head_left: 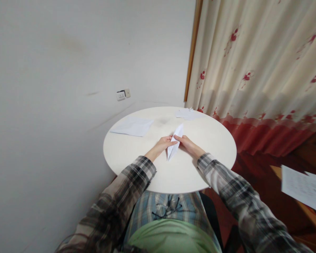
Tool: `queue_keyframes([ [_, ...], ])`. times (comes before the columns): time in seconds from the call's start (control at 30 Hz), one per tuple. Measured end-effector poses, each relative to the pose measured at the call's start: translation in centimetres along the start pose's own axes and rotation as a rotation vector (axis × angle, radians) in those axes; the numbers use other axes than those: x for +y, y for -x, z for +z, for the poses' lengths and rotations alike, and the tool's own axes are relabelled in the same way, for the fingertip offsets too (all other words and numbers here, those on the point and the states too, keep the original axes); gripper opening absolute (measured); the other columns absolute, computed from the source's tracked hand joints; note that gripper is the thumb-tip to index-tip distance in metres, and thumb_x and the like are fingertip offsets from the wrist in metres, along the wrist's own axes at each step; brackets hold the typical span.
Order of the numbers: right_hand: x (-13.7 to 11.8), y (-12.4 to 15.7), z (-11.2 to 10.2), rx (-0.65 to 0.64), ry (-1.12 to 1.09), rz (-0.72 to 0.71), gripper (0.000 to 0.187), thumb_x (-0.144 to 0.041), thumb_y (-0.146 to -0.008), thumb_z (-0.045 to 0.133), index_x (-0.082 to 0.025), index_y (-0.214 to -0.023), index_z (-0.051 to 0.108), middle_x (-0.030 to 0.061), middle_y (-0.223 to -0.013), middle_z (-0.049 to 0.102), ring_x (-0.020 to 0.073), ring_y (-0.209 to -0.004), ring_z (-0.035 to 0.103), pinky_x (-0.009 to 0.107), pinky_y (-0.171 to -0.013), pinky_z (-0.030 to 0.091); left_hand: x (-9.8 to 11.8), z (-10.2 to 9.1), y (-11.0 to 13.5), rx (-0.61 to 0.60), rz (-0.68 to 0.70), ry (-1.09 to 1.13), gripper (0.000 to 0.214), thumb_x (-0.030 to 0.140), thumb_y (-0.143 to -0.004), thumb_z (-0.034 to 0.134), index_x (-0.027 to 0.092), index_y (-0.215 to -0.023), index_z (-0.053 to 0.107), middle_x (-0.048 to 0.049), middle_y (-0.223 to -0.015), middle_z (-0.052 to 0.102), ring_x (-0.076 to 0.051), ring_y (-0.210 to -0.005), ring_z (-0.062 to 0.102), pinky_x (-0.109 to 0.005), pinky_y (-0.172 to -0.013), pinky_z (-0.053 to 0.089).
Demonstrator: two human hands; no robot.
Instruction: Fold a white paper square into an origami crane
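- paper folding looks well along: the folded paper (175,141) is already a long, narrow, pointed shape rather than a flat sheet, so several folds seem done.
- left hand (162,144) pinches the piece's left edge with its fingertips closed on it. right hand (187,143) does the same from the other side, so both grips meet at the middle of the piece.
- the piece sits low over the round table (137,158). one point reaches away beyond the grip, the other points back toward the person, below the grip.
- whether the fingers press a crease or lift a flap is too small to tell, and how many folds remain cannot be judged.
- beyond the grip and to its left lies a flat sheet (133,126), unfolded and untouched.
- farther beyond the grip, slightly to its right, a small crumpled or folded paper (185,113) rests near the table's far edge.
- well to the right of the grip, off the table, loose sheets (302,188) lie on a wooden surface.
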State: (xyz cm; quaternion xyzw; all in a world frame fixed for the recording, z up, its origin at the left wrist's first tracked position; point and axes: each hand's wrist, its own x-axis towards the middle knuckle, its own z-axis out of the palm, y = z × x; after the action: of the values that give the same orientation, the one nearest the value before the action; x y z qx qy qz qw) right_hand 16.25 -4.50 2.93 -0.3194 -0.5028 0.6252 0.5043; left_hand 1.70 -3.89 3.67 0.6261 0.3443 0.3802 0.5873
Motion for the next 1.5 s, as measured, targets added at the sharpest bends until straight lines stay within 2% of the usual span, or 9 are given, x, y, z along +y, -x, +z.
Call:
queue_keyframes([
  [0.27, -0.1, 0.0, 0.2, 0.055, -0.004, -0.086, 0.038, -0.045, -0.071, 0.06, -0.014, -0.092, 0.064, 0.0082, -0.087, 0.068, 0.014, -0.065, 0.059, 0.026, -0.059, 0.047, 1.0, 0.5, 0.9, -0.251, -0.165, 0.105, 0.04, 0.03, -0.063, 0.072, 0.01, -0.095, 0.059, -0.0097, -0.082, 0.067, -0.017, -0.072, 0.062, -0.032, -0.073, 0.046],
  [0.43, -0.6, -0.2, 0.1, 0.201, -0.009, -0.181, 0.039, -0.048, -0.071, 0.059, -0.015, -0.092, 0.064, 0.0092, -0.087, 0.068, 0.017, -0.072, 0.06, 0.029, -0.067, 0.048, 1.4, 0.4, 1.2, -0.296, -0.214, 0.06, 0.036, 0.033, -0.061, 0.073, 0.008, -0.084, 0.063, -0.0134, -0.087, 0.067, -0.015, -0.068, 0.062, -0.029, -0.07, 0.048],
  [0.57, -1.0, -0.3, -0.3, 0.291, 0.026, -0.254, 0.042, -0.049, -0.072, 0.057, -0.014, -0.094, 0.064, 0.009, -0.085, 0.069, 0.0182, -0.075, 0.06, 0.031, -0.071, 0.047, 1.2, 0.3, 1.1, -0.328, -0.217, 0.007, 0.038, 0.034, -0.06, 0.073, 0.007, -0.087, 0.065, -0.0141, -0.089, 0.067, -0.013, -0.067, 0.062, -0.024, -0.065, 0.047],
  [0.93, -1.0, -0.7, -2.1, 0.46, -0.043, -0.324, 0.042, -0.049, -0.075, 0.051, -0.014, -0.095, 0.06, 0.0074, -0.079, 0.068, 0.0146, -0.06, 0.055, 0.029, -0.061, 0.044, 1.1, 0.3, 1.0, -0.383, -0.278, 0.0, 0.039, 0.038, -0.066, 0.069, 0.009, -0.092, 0.064, -0.0141, -0.089, 0.068, -0.013, -0.062, 0.063, -0.025, -0.063, 0.047],
  [1.1, -1.0, -0.6, -2.2, 0.491, -0.052, -0.308, 0.04, -0.049, -0.072, 0.053, -0.015, -0.092, 0.061, 0.0069, -0.079, 0.067, 0.0159, -0.063, 0.055, 0.03, -0.063, 0.043, 1.1, 0.4, 1.0, -0.332, -0.262, 0.05, 0.031, 0.032, -0.068, 0.068, 0.009, -0.088, 0.064, -0.015, -0.09, 0.068, -0.014, -0.064, 0.064, -0.025, -0.063, 0.046],
  [1.2, -1.0, -0.7, -2.5, 0.577, -0.024, -0.265, 0.039, -0.046, -0.069, 0.053, -0.015, -0.091, 0.062, 0.004, -0.077, 0.065, 0.0151, -0.066, 0.054, 0.027, -0.059, 0.041, 1.0, 0.1, 0.8, -0.262, -0.237, 0.093, 0.028, 0.029, -0.069, 0.066, 0.009, -0.088, 0.064, -0.0151, -0.09, 0.068, -0.015, -0.067, 0.064, -0.026, -0.065, 0.047],
  [1.3, -1.0, -0.8, -2.8, 0.633, 0.024, -0.238, 0.037, -0.039, -0.065, 0.054, -0.014, -0.091, 0.063, 0.0003, -0.068, 0.06, 0.0115, -0.057, 0.047, 0.023, -0.05, 0.033, 0.6, -0.3, 0.3, -0.128, -0.182, 0.158, 0.025, 0.028, -0.072, 0.061, 0.008, -0.087, 0.064, -0.0145, -0.087, 0.069, -0.017, -0.07, 0.064, -0.027, -0.067, 0.047],
  [1.43, -0.9, -0.8, -2.6, 0.606, 0.044, -0.265, 0.033, -0.034, -0.061, 0.056, -0.014, -0.087, 0.061, -0.0019, -0.063, 0.056, 0.0084, -0.047, 0.037, 0.023, -0.045, 0.027, 0.4, -0.7, -0.3, 0.112, -0.094, 0.256, 0.023, 0.029, -0.077, 0.053, 0.01, -0.085, 0.063, -0.012, -0.086, 0.068, -0.014, -0.069, 0.063, -0.024, -0.066, 0.046],
  [1.5, -0.9, -0.7, -2.1, 0.603, 0.045, -0.28, 0.03, -0.033, -0.06, 0.057, -0.016, -0.085, 0.059, -0.0016, -0.065, 0.056, 0.0082, -0.048, 0.037, 0.023, -0.045, 0.027, 0.5, -0.6, -0.3, 0.105, -0.104, 0.288, 0.029, 0.035, -0.079, 0.051, 0.011, -0.09, 0.062, -0.012, -0.093, 0.067, -0.014, -0.072, 0.063, -0.025, -0.068, 0.046],
])
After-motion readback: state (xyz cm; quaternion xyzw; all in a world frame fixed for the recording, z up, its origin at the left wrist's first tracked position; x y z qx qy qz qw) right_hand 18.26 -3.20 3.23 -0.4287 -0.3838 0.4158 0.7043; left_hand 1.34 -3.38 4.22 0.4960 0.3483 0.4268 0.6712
